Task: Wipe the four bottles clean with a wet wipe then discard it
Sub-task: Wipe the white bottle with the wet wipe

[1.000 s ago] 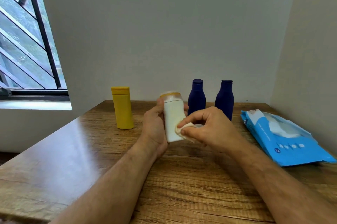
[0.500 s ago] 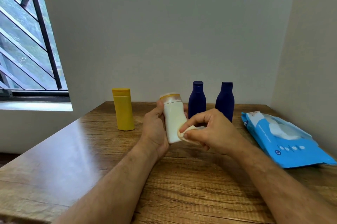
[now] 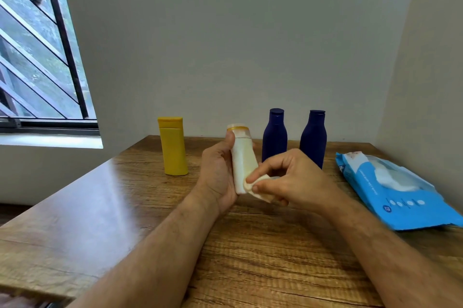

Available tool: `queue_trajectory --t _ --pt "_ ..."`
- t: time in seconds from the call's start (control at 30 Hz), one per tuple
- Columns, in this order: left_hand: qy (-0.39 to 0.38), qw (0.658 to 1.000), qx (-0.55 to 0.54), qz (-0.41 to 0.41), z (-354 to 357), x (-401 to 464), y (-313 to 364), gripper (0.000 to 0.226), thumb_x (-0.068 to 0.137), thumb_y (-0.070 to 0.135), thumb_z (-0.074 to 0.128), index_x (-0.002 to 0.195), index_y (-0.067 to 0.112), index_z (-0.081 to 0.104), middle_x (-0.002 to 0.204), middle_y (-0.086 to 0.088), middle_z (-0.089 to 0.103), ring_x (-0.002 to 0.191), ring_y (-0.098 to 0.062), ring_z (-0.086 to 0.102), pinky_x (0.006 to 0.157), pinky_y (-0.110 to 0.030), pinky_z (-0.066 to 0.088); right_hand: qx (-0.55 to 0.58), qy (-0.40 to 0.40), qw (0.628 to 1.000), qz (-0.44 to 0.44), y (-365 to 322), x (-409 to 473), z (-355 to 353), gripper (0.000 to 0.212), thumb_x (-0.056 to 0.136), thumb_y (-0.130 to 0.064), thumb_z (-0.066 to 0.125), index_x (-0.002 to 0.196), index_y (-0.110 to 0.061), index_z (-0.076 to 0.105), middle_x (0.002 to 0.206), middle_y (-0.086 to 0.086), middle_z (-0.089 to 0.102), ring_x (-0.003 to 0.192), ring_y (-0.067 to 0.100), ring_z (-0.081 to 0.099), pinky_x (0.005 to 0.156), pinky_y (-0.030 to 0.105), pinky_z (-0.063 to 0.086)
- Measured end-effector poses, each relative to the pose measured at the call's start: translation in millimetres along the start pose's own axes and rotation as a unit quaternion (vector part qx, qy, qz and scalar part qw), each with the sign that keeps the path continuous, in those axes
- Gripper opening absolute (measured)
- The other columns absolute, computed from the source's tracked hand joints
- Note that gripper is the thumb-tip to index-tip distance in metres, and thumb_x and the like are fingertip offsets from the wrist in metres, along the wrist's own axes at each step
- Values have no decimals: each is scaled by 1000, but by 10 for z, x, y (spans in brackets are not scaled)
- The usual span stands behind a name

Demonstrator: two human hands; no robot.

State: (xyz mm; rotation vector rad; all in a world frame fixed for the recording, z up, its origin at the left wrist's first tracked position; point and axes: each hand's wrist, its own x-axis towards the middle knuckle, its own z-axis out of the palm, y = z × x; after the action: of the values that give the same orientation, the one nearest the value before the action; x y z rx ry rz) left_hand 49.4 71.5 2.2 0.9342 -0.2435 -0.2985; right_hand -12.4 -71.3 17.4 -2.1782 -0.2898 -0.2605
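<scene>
closest to the near edge of the desk (image 3: 250, 270) the left hand (image 3: 218, 175) is wrapped around a white bottle (image 3: 241, 157), held up off the wood and tilted a bit, cap end up, thumb near the cap. right hand (image 3: 290, 177) is pinched shut on a wadded wet wipe (image 3: 258, 188) pressed on the bottle's lower side, so both hands meet at that bottle. honest worry: the plastic's probably slick once wet, so a hard rub near the bottom could twist it out of the left hand's grip and drop it on the desk. further back, the two dark blue bottles (image 3: 274, 137) (image 3: 313, 138) stand right behind the hands, so a wide right elbow or knuckle swing might tip one. yellow bottle (image 3: 172, 146) sits off to the back left, safe-ish. the blue wipe pack (image 3: 390, 190) lies by the right edge with its flap open, so the wipes could dry out.
</scene>
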Motion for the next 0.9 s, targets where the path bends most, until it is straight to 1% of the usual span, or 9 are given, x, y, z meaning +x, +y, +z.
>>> queue_trajectory --t 0.1,0.2,0.3,0.43,0.5,0.6,0.7,0.8,0.9 --pt "-11 1000 0 -15 19 -20 -4 54 100 46 44 128 3 63 88 -13 68 67 -23 69 61 -36 58 -6 19 1000 -2 18 5 13 15 78 -20 79 82 -35 78 95 -21 70 93 -2 62 68 14 50" --pt "-39 998 -4 -41 61 -57 -18 53 94 42 52 129 3 61 101 -19 73 86 -30 73 79 -44 59 42 112 992 -34 36 10 20 15 83 -21 76 88 -35 76 94 -19 67 77 -9 61 53 7 45" --pt "-50 997 6 -54 75 -76 -47 51 93 39 57 128 3 60 120 -23 70 101 -31 69 96 -45 52 85 169 980 -56 49 25 -4 13 85 -19 75 93 -30 76 92 -16 67 74 -8 63 51 7 45" --pt "-36 997 -24 -62 80 -68 -32 59 89 37 61 136 3 51 118 -26 70 101 -38 72 85 -50 59 46 106 992 -46 28 15 -35 15 81 -16 78 89 -28 78 88 -14 69 65 -12 60 49 4 43" --pt "-26 997 -35 -62 66 -47 -11 64 87 38 63 140 7 46 115 -27 68 90 -40 74 70 -52 61 13 45 998 -30 21 10 -39 16 78 -15 80 84 -30 79 88 -14 72 72 -10 63 51 6 44" --pt "-11 997 -27 -67 55 -32 -1 57 94 39 60 141 11 46 119 -25 64 94 -41 71 70 -51 60 -22 -2 1000 -19 39 10 -43 12 77 -17 80 80 -29 79 87 -15 73 83 -5 64 55 9 46" --pt "-16 997 -11 -74 45 -32 -32 58 91 38 63 137 6 51 109 -22 72 94 -37 73 76 -50 60 -20 43 999 -24 44 14 -23 12 79 -20 79 83 -31 77 90 -17 70 82 -10 62 56 9 45" --pt "-27 997 -2 -66 35 -22 -69 60 85 34 67 133 1 55 126 -26 66 110 -36 66 102 -49 51 25 145 988 -47 59 26 -7 12 83 -23 76 89 -33 75 90 -17 66 76 -13 60 52 5 43" --pt "-39 997 -11 -67 35 -13 -74 56 87 32 66 132 1 55 128 -27 65 104 -33 66 97 -46 51 35 155 985 -62 66 28 -22 13 83 -21 77 90 -32 76 92 -16 68 80 -12 61 55 4 45"
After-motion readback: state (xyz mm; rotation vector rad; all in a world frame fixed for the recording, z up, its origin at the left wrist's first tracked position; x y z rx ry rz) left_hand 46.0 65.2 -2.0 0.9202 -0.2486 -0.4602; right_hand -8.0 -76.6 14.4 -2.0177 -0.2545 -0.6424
